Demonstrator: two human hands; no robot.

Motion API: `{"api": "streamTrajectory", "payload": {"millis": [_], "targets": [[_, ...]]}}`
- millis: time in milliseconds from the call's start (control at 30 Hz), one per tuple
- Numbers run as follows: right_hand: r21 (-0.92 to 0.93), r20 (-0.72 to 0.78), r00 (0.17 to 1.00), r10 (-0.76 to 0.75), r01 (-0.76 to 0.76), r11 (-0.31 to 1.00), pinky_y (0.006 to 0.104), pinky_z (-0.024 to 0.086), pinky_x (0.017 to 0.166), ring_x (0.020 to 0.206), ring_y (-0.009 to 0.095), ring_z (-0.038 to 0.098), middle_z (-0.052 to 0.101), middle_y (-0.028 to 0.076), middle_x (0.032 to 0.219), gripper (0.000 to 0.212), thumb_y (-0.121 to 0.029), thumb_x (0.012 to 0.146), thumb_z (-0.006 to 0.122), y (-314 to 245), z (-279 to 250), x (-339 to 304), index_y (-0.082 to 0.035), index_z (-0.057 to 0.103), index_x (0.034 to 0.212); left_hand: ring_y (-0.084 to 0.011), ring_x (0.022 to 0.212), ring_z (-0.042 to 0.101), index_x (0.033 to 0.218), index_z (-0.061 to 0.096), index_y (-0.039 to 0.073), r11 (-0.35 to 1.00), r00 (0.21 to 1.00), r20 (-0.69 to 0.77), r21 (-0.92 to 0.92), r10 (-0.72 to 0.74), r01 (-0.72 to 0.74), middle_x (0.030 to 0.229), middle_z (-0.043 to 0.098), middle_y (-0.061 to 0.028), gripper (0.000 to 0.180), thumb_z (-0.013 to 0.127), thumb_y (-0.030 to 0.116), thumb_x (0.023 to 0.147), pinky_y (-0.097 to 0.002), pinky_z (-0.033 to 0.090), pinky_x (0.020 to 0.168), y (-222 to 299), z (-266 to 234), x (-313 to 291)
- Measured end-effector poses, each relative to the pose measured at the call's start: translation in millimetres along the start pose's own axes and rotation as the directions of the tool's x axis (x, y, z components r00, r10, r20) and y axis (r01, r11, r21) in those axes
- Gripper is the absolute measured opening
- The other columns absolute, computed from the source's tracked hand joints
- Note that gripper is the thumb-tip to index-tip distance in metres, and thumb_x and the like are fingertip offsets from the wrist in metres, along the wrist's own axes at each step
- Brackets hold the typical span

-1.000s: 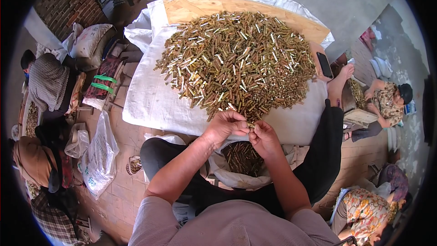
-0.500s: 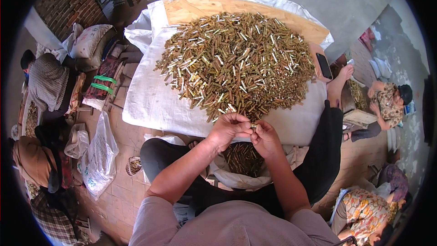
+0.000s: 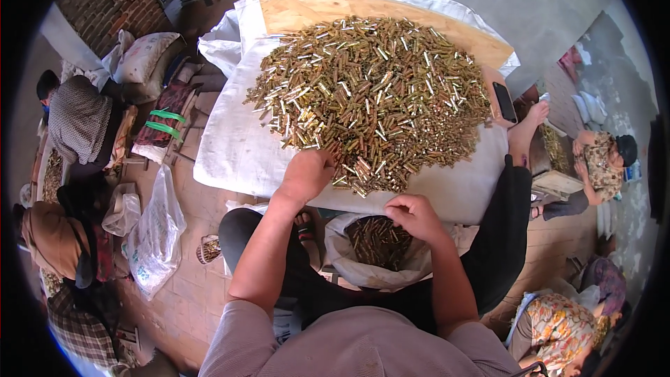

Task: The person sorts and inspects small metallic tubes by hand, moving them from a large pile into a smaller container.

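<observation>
A heap of small brass-coloured metal cylinders (image 3: 377,98) lies on a white cloth-covered table (image 3: 230,160) in front of me. My left hand (image 3: 307,174) is at the heap's near left edge, with its fingers curled in among the pieces. Whatever they grip is hidden behind the hand. Over the table's front edge, my right hand (image 3: 413,215) hangs with bent, closed fingers beside the upper right rim of a white sack (image 3: 338,255). Darker, similar metal pieces (image 3: 379,241) fill this sack between my legs. No piece shows at the right fingertips.
A wooden board (image 3: 384,7) borders the heap's far side. A phone (image 3: 504,101) lies at the table's right edge, near a bare foot (image 3: 528,128). A clear plastic bag (image 3: 157,237) stands on the brick floor at left. Several people sit at both sides.
My hands were together over the sack, holding a small brass-coloured piece. They have parted: the left went forward and left to the heap, the right moved slightly right and down.
</observation>
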State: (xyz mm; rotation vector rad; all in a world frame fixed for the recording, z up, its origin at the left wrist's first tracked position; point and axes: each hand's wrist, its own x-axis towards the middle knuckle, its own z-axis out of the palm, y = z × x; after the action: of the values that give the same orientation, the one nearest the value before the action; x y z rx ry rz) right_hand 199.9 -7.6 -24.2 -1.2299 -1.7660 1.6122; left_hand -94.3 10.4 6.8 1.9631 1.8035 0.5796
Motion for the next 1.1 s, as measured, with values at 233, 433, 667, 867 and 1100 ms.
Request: {"api": "streamTrajectory", "payload": {"millis": [233, 433, 667, 867, 1100], "targets": [[-0.432, -0.322, 0.918, -0.230, 0.074, 0.899, 0.0356, 0.052, 0.069, 0.073, 0.027, 0.066, 0.066, 0.015, 0.082, 0.010, -0.003, 0.079, 0.069, 10.8, -21.9, 3.9, 0.001, 0.067, 0.088, -0.0377, 0.086, 0.069, 0.087, 0.067, 0.001, 0.965, 0.989, 0.044, 0.231, -0.141, 0.127, 0.089, 0.069, -0.0222, 0.012, 0.058, 0.007, 0.082, -0.0454, 0.056, 0.077, -1.7, 25.4, -3.5], [-0.544, -0.361, 0.874, -0.326, 0.087, 0.834, 0.0397, 0.053, 0.072, 0.078, 0.031, 0.065, 0.065, 0.015, 0.088, 0.014, -0.004, 0.078, 0.069, 20.2, -10.6, 10.3, -0.002, 0.068, 0.092, -0.0369, 0.086, 0.070, 0.087, 0.067, 0.003, 0.950, 0.985, 0.057, 0.280, -0.162, 0.140, 0.091, 0.070, -0.0216, 0.012, 0.057, 0.002, 0.081, -0.0453, 0.057, 0.076, -1.2, 34.3, -2.7], [-0.686, -0.331, 0.838, -0.434, 0.101, 0.720, 0.0453, 0.051, 0.072, 0.080, 0.038, 0.062, 0.061, 0.017, 0.088, 0.008, -0.004, 0.078, 0.067, 22.7, -0.9, 14.5, -0.004, 0.064, 0.085, -0.0369, 0.082, 0.068, 0.093, 0.071, 0.003, 0.995, 0.996, -0.037, 0.044, -0.083, 0.084, 0.084, 0.069, -0.0203, 0.018, 0.064, 0.010, 0.078, -0.0433, 0.053, 0.076, -9.8, 13.3, -0.9], [-0.687, -0.317, 0.850, -0.421, 0.100, 0.719, 0.0464, 0.051, 0.072, 0.079, 0.039, 0.062, 0.061, 0.019, 0.084, 0.006, -0.003, 0.076, 0.065, 25.9, -0.6, 13.5, -0.003, 0.060, 0.080, -0.0190, 0.072, 0.066, 0.097, 0.072, -0.001, 0.882, 0.996, 0.094, -0.469, -0.007, 0.050, 0.083, 0.071, -0.0101, 0.020, 0.071, 0.007, 0.079, -0.0316, 0.052, 0.069, 5.4, 0.1, -2.8], [-0.708, -0.304, 0.878, -0.369, 0.051, 0.704, 0.0432, 0.052, 0.069, 0.072, 0.034, 0.063, 0.063, 0.017, 0.079, 0.010, -0.006, 0.075, 0.068, 20.6, -3.9, 7.2, -0.003, 0.063, 0.084, -0.0092, 0.071, 0.061, 0.104, 0.070, -0.002, 0.568, 0.942, 0.330, -0.788, 0.065, 0.237, 0.088, 0.070, -0.0034, 0.017, 0.068, 0.002, 0.087, -0.0244, 0.050, 0.063, 24.8, 4.8, -6.2]]}}
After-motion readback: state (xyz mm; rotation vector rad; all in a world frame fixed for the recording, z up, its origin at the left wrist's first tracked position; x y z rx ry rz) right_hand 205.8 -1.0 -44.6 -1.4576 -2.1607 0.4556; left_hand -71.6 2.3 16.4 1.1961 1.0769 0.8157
